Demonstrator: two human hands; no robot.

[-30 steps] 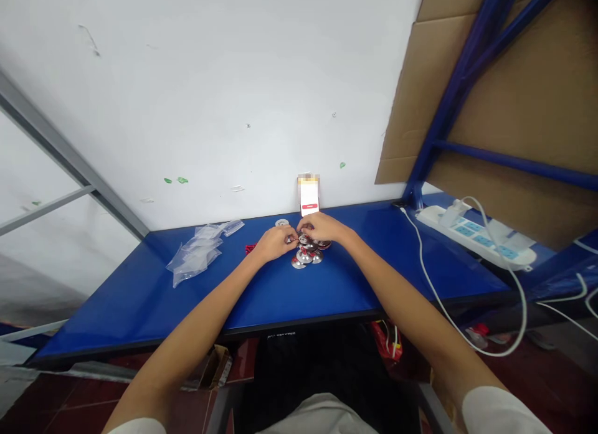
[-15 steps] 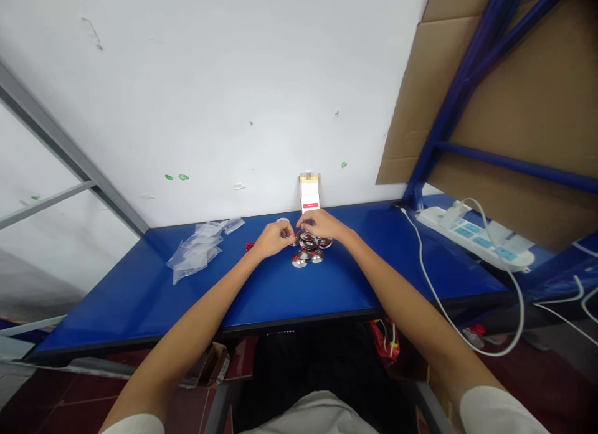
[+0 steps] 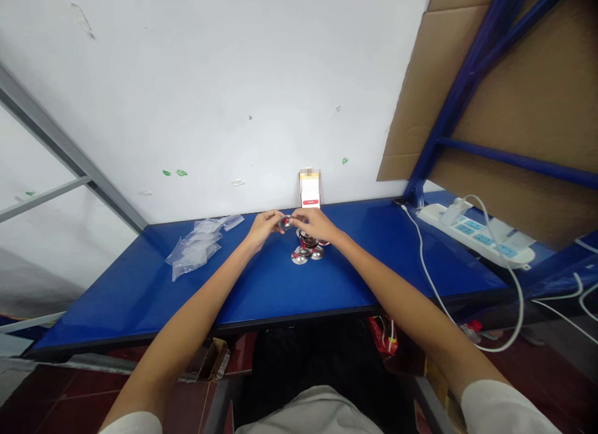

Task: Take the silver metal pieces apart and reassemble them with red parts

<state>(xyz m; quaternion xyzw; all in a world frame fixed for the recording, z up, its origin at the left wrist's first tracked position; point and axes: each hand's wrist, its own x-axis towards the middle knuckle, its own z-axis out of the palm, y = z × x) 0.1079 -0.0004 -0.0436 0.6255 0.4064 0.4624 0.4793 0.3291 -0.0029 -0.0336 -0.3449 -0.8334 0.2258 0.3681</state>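
From my station I locate the pile of shiny discs point(image 3: 306, 250) on the counter point(image 3: 187, 306), on the near side of the right hand point(image 3: 314, 221), which hides its far edge. Beyond, the left hand point(image 3: 264, 226) and right hand pinch one round disc point(image 3: 286, 222) between them; no long axis. Exact finger contact: too small to confirm.

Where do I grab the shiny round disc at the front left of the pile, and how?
Pinch the shiny disc by its outer rim, probably coming from the near left. That edge juts out freely over the blue table, while the rest of the pile crowds its far and right sides. It looks round and shallow, so the rim seems the easiest part to pinch.
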